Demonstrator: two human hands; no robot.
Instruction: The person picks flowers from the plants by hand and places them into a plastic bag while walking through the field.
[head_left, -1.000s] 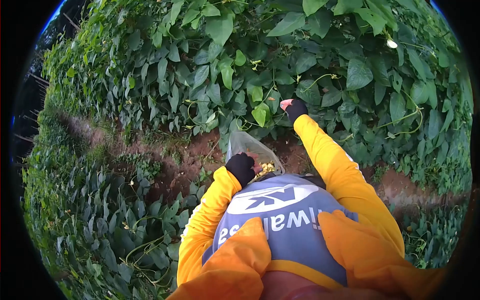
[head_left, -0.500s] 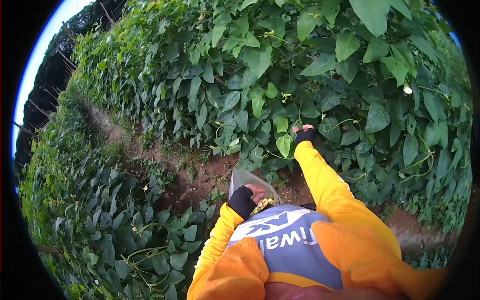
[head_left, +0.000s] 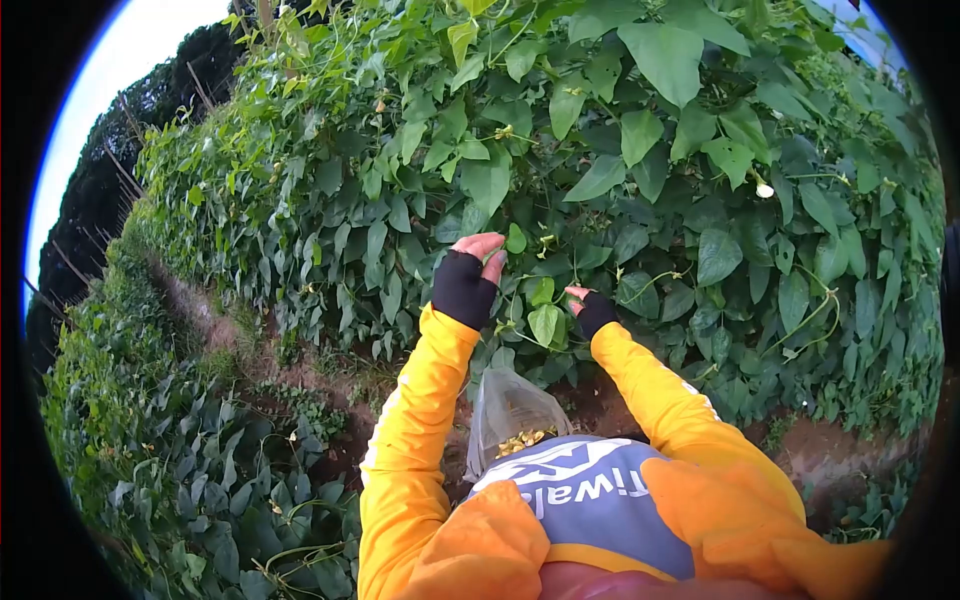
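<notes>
Your left hand (head_left: 466, 283) has come up off the clear plastic bag (head_left: 505, 418) and now sits in the vine wall (head_left: 620, 180) at about eleven o'clock from your chest; a second ago it gripped the bag's mouth down by your vest. Your right hand (head_left: 592, 311) has dropped a little and drawn inward, so both hands now work the same patch of leaves.

The left fingers are loosely curled and parting the foliage, touching a leaf (head_left: 515, 239) just to their right. The right fingertips look pinched together among the stems, but what they hold is too small to tell. Between the two hands hangs a pale green leaf (head_left: 544, 322).

The bag hangs at your front, at six o'clock from the hands, mouth open, with small yellowish pickings (head_left: 520, 440) lying in its bottom. It is thin, limp film and probably light, so it will sag and fold shut unless held by the rim.

I judge the vine stems to be thin, springy and easy to tear. Take hold close to where the stalk joins the stem, pinching with fingertips, while your other hand steadies the vine.
</notes>
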